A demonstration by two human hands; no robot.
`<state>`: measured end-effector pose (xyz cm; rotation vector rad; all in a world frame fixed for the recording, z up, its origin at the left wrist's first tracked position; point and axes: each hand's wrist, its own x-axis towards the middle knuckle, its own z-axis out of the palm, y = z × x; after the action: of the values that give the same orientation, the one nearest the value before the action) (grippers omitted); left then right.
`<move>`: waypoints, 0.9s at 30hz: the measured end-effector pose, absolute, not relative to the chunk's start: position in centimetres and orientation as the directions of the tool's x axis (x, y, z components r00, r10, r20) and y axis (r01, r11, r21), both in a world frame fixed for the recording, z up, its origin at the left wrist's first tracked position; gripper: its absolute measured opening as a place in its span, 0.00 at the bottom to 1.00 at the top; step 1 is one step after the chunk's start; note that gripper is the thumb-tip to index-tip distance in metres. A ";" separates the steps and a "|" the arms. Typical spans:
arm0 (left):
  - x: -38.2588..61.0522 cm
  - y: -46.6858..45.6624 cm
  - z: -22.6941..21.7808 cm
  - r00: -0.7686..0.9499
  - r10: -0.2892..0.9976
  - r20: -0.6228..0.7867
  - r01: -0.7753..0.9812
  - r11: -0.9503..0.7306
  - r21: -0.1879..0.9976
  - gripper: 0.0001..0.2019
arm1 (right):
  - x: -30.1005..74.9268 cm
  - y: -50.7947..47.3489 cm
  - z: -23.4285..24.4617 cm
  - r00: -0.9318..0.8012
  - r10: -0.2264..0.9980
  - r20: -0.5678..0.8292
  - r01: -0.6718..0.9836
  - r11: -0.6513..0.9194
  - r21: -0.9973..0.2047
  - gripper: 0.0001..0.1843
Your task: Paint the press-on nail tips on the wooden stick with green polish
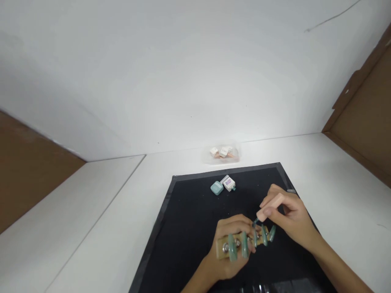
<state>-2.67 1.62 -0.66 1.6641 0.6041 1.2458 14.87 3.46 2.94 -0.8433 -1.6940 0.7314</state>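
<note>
My left hand (230, 232) is closed around a yellowish wooden nail stand (220, 249), on which several long green false nails (244, 245) are mounted on silver studs. Between the fingers of my right hand (291, 215) is a nail polish brush (269, 207) with a pale pink handle. Its dark bristle tip (254, 223) points down to the left, close to the left fingers and just above the nails; contact cannot be made out. Farther back lie a green square bottle (217, 188) and a white square bottle (229, 184) with a green-tipped neck.
A black mat (189, 219) covers the middle of the white table (116, 215). Behind it stands a clear plastic tray (207, 159) with white bottles and pink caps. Brown panels rise at left and right, a white wall at the back. Something shiny lies at the front edge.
</note>
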 end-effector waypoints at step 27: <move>-2.4 1.1 -0.6 0.480 0.875 0.072 -0.437 0.167 0.884 0.13 | 14.9 3.8 2.5 -0.104 0.851 0.515 0.115 0.524 -0.844 0.13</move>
<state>-2.42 1.07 -0.60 1.0164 0.5233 0.9958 14.89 3.76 2.53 -0.8525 -1.5707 0.7689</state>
